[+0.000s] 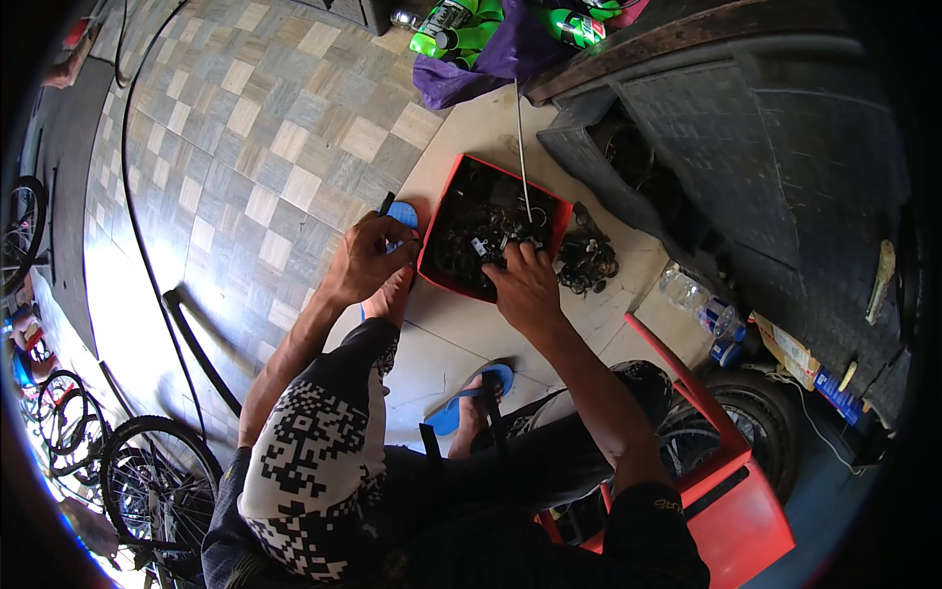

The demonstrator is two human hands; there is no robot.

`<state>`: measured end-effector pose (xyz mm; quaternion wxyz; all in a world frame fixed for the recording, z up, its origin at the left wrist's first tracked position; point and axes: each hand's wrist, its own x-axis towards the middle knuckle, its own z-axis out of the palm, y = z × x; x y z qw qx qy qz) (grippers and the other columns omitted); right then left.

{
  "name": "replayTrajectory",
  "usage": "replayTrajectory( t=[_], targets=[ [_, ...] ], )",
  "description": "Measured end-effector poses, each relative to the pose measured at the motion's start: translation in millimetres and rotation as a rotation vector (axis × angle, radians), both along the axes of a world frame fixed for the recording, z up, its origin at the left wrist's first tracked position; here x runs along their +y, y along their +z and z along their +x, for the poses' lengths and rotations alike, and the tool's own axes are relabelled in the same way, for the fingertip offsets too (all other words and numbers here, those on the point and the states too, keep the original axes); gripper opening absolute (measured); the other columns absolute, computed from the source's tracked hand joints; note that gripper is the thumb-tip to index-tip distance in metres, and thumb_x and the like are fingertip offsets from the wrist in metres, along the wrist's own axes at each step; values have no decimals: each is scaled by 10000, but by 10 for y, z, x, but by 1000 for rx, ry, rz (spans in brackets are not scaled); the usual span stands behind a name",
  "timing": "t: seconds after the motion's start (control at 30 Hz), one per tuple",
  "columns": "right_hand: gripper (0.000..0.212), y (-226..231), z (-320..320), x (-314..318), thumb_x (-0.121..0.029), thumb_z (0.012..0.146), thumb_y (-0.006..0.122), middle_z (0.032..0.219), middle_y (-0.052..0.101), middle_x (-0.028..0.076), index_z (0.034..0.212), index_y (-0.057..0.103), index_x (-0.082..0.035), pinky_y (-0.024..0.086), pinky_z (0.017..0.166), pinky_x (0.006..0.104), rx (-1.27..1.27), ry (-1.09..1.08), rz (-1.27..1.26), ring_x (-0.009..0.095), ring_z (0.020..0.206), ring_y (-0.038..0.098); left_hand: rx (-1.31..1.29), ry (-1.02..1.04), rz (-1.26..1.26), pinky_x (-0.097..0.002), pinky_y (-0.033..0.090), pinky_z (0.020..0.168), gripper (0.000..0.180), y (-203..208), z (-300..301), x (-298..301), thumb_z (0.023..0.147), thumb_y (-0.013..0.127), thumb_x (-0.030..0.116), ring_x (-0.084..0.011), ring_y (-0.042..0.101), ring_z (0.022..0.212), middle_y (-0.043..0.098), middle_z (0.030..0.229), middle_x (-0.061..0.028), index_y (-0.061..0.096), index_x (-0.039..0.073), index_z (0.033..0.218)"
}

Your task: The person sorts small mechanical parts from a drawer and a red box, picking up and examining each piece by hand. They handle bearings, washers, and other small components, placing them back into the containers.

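Note:
A red square bin (pixel 454 287) stands on the floor before me, filled with a jumble of small dark and metal parts (pixel 481 221). My right hand (pixel 528 285) reaches over its near right edge, fingers curled down among the parts; what they grip is hidden. Close by its fingertips lies a small silvery piece (pixel 479 245). Left of the bin, my left hand (pixel 368 260) is raised with thumb and fingers pinched together. Whatever sits in that pinch is too small and dark to name. A thin pale rod (pixel 522 147) slants down into the bin.
Another heap of dark parts (pixel 589 257) lies right of the bin. Beyond is a purple bag (pixel 456 86) with green bottles (pixel 574 27). A dark cabinet (pixel 746 137), clear plastic bottles (pixel 699 299) and a red plastic chair (pixel 741 520) are at right. Bicycles (pixel 162 486) stand at left.

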<state>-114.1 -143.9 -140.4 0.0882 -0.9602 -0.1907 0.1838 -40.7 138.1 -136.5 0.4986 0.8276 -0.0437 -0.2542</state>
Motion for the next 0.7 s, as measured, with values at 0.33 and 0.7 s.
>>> replayTrajectory(
  t=[0.33, 0.7],
  targets=[
    [307, -103, 266, 325, -213, 838, 724, 1062, 604, 109, 1130, 695, -125, 472, 908, 437, -68, -200, 105, 269, 1089, 555, 37, -4, 21, -331, 500, 742, 201, 13, 4, 11, 866, 781, 200, -196, 639, 801, 663, 922, -105, 742, 40, 981],
    [240, -345, 112, 469, -198, 919, 636, 1089, 585, 108, 1141, 708, -141, 460, 842, 430, -43, -86, -2, 273, 1038, 556, 33, -4, 50, -313, 498, 708, 184, 27, -9, 6, 862, 783, 181, -163, 628, 768, 666, 921, -88, 729, 35, 961]
  ],
)
